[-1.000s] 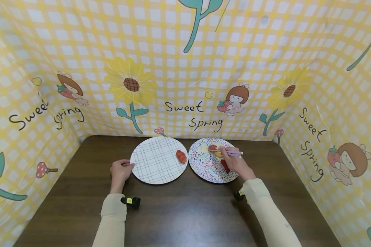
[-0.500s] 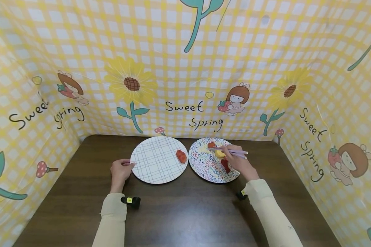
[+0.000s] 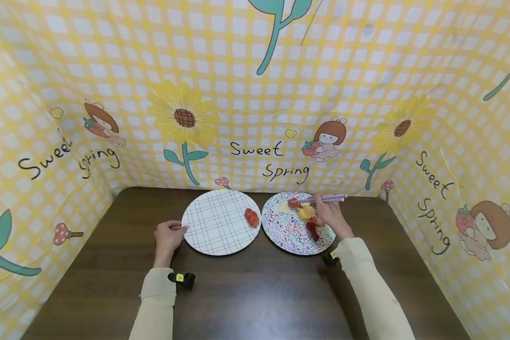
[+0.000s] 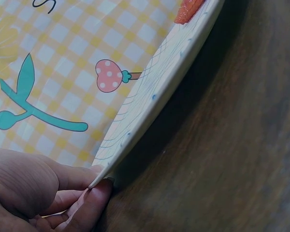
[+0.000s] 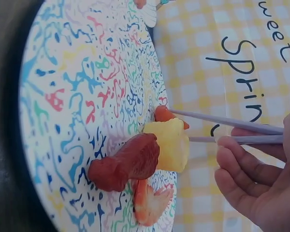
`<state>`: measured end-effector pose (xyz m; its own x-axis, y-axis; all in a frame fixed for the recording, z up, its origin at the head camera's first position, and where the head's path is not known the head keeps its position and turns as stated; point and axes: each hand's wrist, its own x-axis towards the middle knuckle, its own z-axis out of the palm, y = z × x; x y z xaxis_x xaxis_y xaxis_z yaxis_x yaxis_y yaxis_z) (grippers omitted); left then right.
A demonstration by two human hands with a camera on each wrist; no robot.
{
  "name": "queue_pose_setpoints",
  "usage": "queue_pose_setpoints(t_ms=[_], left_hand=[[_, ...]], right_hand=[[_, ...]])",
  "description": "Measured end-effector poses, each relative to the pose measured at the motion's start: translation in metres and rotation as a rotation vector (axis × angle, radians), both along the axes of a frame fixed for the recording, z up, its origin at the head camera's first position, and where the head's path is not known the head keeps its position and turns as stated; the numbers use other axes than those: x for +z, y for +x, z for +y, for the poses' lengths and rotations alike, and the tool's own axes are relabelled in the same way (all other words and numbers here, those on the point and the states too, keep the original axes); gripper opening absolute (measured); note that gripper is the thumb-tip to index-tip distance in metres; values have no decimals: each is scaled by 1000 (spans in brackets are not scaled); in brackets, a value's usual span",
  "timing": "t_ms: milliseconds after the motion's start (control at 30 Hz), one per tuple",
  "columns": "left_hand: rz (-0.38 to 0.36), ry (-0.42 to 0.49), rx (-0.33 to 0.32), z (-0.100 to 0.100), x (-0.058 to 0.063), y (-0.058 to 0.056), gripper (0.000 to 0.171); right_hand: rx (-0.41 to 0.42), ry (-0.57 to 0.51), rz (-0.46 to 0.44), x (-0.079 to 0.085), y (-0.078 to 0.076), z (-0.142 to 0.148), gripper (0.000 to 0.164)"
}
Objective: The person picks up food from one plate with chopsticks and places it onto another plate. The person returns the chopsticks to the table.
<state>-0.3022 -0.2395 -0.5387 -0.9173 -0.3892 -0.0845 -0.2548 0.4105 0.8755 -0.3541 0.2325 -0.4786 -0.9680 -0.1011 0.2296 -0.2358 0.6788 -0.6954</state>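
Observation:
My left hand (image 3: 168, 238) pinches the left rim of a round white plate (image 3: 214, 226) with blue grid lines. On that plate's right side lies an orange-red food piece (image 3: 251, 217). My right hand (image 3: 332, 218) holds lilac chopsticks (image 5: 241, 126) over a second round plate (image 3: 280, 236) with multicoloured squiggles. The chopstick tips are at a small orange piece (image 5: 166, 116), partly hidden by a yellow chunk (image 5: 171, 145); whether they grip it I cannot tell. A dark red drumstick-shaped piece (image 5: 128, 162) and a shrimp (image 5: 147, 203) lie beside the yellow chunk.
Both plates stand side by side at the back of a dark wooden table (image 3: 246, 293). Behind and at both sides hangs a yellow checked cloth (image 3: 255, 94) with printed flowers and words. A black camera strap (image 3: 182, 279) circles the left wrist.
My right hand has shifted up and away over the squiggle plate, and the chopsticks now lie flatter; the shrimp has come into sight. The left hand keeps its pinch on the grid plate.

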Motion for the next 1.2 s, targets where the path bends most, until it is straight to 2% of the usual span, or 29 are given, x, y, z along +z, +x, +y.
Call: queue_pose_setpoints(t_ms=[33,100,167,233,333,400,567,600,667,767,933,1067,1200], left_hand=[[1,-1,-1,0,0,0,36],[1,-6,0,0,0,0,36],[0,-9,-1,1,0,0,36],[-1,-13,-2,1,0,0,36],[-2,-19,0,2,0,0,36],[-1,-28,5,2,-1,-1,35],[-4,-36,12,1,-2,-1,35],[-4,-34,13,1,-1,0,35],[-1,-29,12,1,-2,0,35],[4,-23,8,1,-2,0,34],[11,-21,5,2,-3,0,34],[14,-21,9,2,-3,0,35],[21,-13,15,1,-2,0,34]], right_hand=[[-62,-78,-84,1,-2,-1,63],[-97,-106,-174,1,-6,-2,65],[-77,-87,-192,0,-9,-3,61],[-19,-44,-186,-1,-10,-3,57],[92,53,-135,-2,-8,-3,48],[169,102,-54,-4,-6,-4,42],[247,89,163,-12,-3,-10,33],[248,63,178,-13,-3,-11,35],[264,83,240,-15,-3,-14,41],[267,84,267,-15,-4,-16,47],[261,128,241,-10,-3,-20,50],[291,216,241,-5,-1,-23,49],[333,299,296,-2,1,-27,49]])
